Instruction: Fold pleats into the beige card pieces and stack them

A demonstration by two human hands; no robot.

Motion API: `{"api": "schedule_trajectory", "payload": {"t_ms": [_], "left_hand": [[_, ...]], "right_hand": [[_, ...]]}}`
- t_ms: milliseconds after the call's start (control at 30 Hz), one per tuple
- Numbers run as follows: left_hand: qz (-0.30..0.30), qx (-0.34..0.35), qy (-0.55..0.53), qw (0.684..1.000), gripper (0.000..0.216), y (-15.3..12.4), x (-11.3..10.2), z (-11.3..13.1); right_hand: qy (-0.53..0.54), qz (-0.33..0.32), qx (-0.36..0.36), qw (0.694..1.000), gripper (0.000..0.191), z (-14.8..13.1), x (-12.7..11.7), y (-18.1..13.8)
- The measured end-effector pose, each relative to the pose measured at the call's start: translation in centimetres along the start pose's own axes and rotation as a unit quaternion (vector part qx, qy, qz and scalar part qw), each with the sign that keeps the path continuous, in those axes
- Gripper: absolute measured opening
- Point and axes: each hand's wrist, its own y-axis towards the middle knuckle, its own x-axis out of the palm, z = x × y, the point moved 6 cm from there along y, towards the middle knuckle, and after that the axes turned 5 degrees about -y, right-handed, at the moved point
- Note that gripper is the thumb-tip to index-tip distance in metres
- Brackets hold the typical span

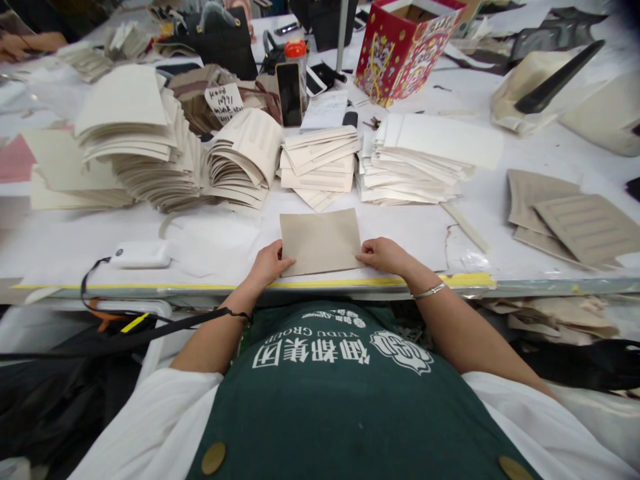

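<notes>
A plain beige rectangular panel [321,241], leather-like or fabric, lies at the table's front edge. My left hand [271,263] pinches its lower left corner, thumb on top. At the opposite side, my right hand [385,257] grips the lower right corner with fingers curled. Just beyond the panel stands a stack of cream folded pieces [320,160]. To its right is a pile of white sheets [410,163], and to its left a curved stack of cream pieces with slots [245,157].
A taller cream stack [145,133] rises at the left. Beige slotted panels [590,223] lie at the right. Behind the stacks are a phone [289,95], a red-lidded bottle [296,52] and a red patterned box [400,50]. A white device [141,255] with a cord sits front left.
</notes>
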Motion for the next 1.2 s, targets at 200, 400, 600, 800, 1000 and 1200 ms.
{"api": "schedule_trajectory", "payload": {"t_ms": [200, 400, 600, 800, 1000, 1200], "left_hand": [[0.009, 0.024, 0.074, 0.997, 0.034, -0.7, 0.2, 0.7], [0.150, 0.230, 0.194, 0.942, 0.054, -2.8, -0.9, 3.1], [-0.071, 0.501, 0.190, 0.841, 0.040, -2.3, 5.6, 9.0], [-0.097, 0.495, 0.229, 0.832, 0.032, -0.6, 10.3, 12.2], [-0.084, 0.486, 0.240, 0.836, 0.032, -0.9, 10.3, 11.5], [-0.076, 0.471, 0.199, 0.856, 0.031, -0.6, 10.0, 12.0]], "right_hand": [[-0.002, -0.001, 0.002, 1.000, 0.022, 0.0, 0.0, 0.0], [-0.016, 0.006, -0.012, 1.000, 0.020, -0.6, -0.9, 0.2], [-0.028, 0.001, -0.038, 0.999, 0.020, -0.8, -1.6, 0.7], [0.083, -0.056, -0.090, 0.991, 0.019, -0.4, -1.6, 1.6], [0.207, -0.076, -0.073, 0.973, 0.020, 0.7, -2.7, 4.3], [0.177, -0.087, -0.100, 0.975, 0.012, 0.4, -2.9, 5.6]]}}
